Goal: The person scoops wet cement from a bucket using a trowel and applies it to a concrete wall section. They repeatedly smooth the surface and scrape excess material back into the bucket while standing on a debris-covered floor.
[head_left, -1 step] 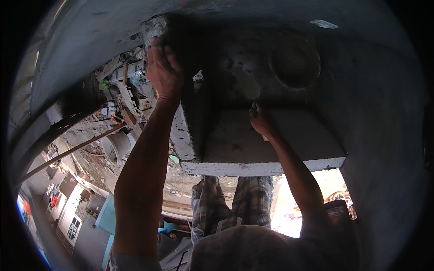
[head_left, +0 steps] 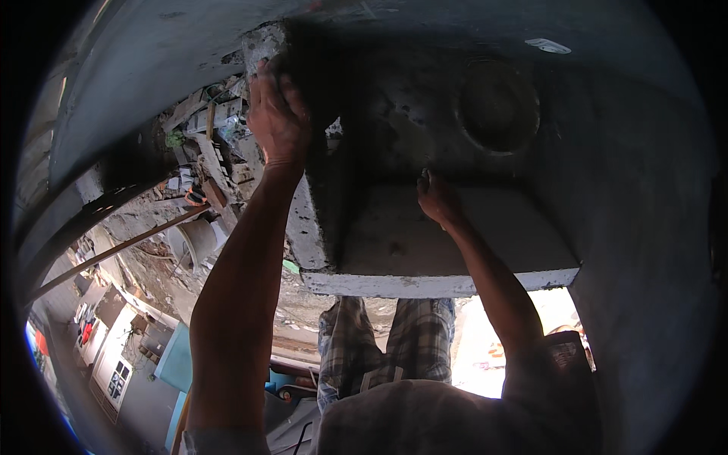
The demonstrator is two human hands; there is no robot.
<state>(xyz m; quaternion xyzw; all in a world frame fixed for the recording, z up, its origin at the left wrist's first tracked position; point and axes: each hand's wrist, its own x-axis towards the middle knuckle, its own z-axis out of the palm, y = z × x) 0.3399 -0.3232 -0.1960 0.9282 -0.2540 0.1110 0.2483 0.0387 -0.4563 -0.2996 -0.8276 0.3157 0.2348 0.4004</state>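
Note:
My left hand (head_left: 277, 121) lies with its fingers stretched out over the rough top of a narrow cement wall (head_left: 305, 220), holding nothing. Closed round the handle of what appears to be a trowel is my right hand (head_left: 438, 201). Only a short metal bit of the trowel (head_left: 426, 174) shows above the fist; its blade is lost in shadow. It is over the dark cement recess (head_left: 409, 152), just beyond a smooth grey slab (head_left: 455, 227). A round rim (head_left: 498, 106), like a shallow basin, sits at the recess's far right.
The slab's pale front edge (head_left: 440, 284) runs close before my legs (head_left: 387, 334). A grey plastered wall (head_left: 637, 189) rises on the right. Beyond the narrow wall, at left, lie broken boards and rubble (head_left: 216, 167), and a long pole (head_left: 121, 246) slants across.
The pale, shiny patch above my right fist, likely the trowel's blade, has gone dark. My right hand has barely shifted; my left hand stays on the wall top.

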